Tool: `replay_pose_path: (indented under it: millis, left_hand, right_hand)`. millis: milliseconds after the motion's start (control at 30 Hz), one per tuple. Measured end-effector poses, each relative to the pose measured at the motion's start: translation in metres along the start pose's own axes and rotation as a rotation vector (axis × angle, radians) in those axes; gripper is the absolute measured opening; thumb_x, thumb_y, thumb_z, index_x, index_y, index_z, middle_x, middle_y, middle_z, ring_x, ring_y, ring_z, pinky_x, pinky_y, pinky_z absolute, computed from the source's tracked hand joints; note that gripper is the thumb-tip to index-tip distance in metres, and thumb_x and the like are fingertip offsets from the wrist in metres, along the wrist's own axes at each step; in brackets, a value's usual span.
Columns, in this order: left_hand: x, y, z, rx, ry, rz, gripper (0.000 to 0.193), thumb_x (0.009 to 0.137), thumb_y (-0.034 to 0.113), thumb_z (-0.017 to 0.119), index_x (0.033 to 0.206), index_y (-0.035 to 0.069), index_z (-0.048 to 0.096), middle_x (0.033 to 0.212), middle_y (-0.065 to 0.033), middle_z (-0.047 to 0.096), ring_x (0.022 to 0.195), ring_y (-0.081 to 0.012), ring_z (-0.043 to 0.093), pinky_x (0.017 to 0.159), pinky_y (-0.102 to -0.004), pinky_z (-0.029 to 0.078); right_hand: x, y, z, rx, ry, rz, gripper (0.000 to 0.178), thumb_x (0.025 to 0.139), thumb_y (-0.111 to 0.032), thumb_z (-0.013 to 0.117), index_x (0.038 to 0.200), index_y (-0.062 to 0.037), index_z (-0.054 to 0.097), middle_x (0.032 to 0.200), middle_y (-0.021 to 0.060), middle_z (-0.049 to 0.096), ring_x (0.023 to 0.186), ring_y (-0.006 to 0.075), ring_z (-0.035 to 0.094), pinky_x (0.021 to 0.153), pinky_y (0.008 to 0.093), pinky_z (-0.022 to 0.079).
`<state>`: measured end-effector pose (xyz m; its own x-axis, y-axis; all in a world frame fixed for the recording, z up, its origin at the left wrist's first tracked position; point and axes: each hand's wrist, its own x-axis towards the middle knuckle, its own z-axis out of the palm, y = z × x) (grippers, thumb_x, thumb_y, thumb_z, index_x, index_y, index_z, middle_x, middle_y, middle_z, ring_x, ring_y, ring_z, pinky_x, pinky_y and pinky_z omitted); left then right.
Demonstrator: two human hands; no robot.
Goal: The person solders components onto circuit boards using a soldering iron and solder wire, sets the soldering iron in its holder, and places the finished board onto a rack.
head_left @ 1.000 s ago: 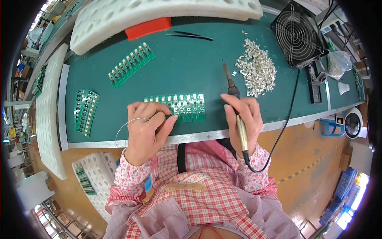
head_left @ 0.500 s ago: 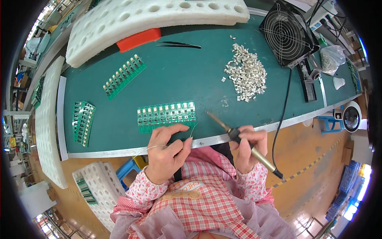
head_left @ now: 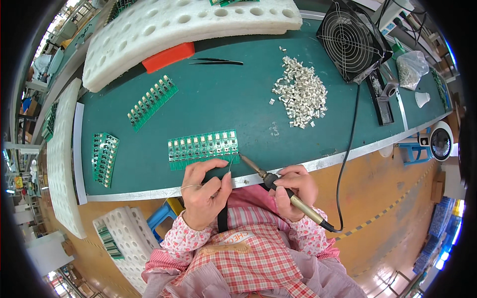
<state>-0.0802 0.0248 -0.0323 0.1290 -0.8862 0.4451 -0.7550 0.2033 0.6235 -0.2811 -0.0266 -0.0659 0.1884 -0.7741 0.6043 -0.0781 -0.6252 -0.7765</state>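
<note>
A green circuit board panel (head_left: 202,149) with rows of small white and black parts lies near the table's front edge. My left hand (head_left: 206,191) is at its lower right, with thin solder wire (head_left: 230,166) pinched between the fingers. The index finger rests on the board's near edge, and the wire's tip rises by the board's right end. In my right hand (head_left: 296,191) is a soldering iron (head_left: 270,181), gripped like a pen. Its metal tip points up and left, close to the board's right end; I cannot tell whether it touches the board or the wire.
More circuit boards (head_left: 152,103) lie to the left. Black tweezers (head_left: 216,61) and a red block (head_left: 169,57) are near white foam (head_left: 189,20). A heap of small metal connectors (head_left: 301,93) sits right of centre, beside a black fan (head_left: 350,42) and the iron's hanging cable (head_left: 350,144).
My right hand has brought the soldering iron left, its tip now close to the board's right end. The left hand still pinches the wire. The whole view has shifted slightly.
</note>
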Motion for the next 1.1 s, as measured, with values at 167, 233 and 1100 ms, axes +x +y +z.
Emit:
replay_pose_path:
  millis: [167, 233, 1100]
  left_hand:
    - [0.0, 0.0, 0.0, 0.005, 0.004, -0.02, 0.029, 0.071, 0.0, 0.077, 0.056, 0.003, 0.052, 0.101, -0.0061, 0.07, 0.082, -0.0267, 0.059, 0.068, -0.0355, 0.048]
    - [0.0, 0.0, 0.0, -0.001, 0.005, -0.002, 0.029, 0.071, 0.0, 0.077, 0.056, 0.003, 0.052, 0.1, -0.0066, 0.07, 0.082, -0.0266, 0.059, 0.069, -0.0359, 0.048]
    - [0.028, -0.024, -0.029, 0.256, -0.139, 0.029, 0.049, 0.066, 0.01, 0.086, 0.109, 0.007, 0.061, 0.127, -0.0121, 0.063, 0.124, -0.0356, 0.054, 0.102, -0.045, 0.039]
  right_hand:
    - [0.0, 0.0, 0.001, -0.04, -0.002, -0.03, 0.011, 0.081, -0.006, 0.071, 0.088, -0.0039, 0.063, 0.061, 0.002, 0.061, 0.052, 0.0149, 0.058, 0.075, 0.0395, 0.057]
    - [0.002, -0.002, 0.002, -0.04, -0.007, -0.029, 0.011, 0.082, -0.006, 0.071, 0.088, -0.0039, 0.062, 0.062, 0.0024, 0.061, 0.052, 0.0148, 0.058, 0.076, 0.04, 0.057]
    - [0.002, -0.008, -0.005, -0.043, 0.046, -0.067, 0.012, 0.082, -0.002, 0.065, 0.09, -0.0028, 0.057, 0.061, 0.0026, 0.063, 0.051, 0.0163, 0.061, 0.077, 0.0424, 0.058]
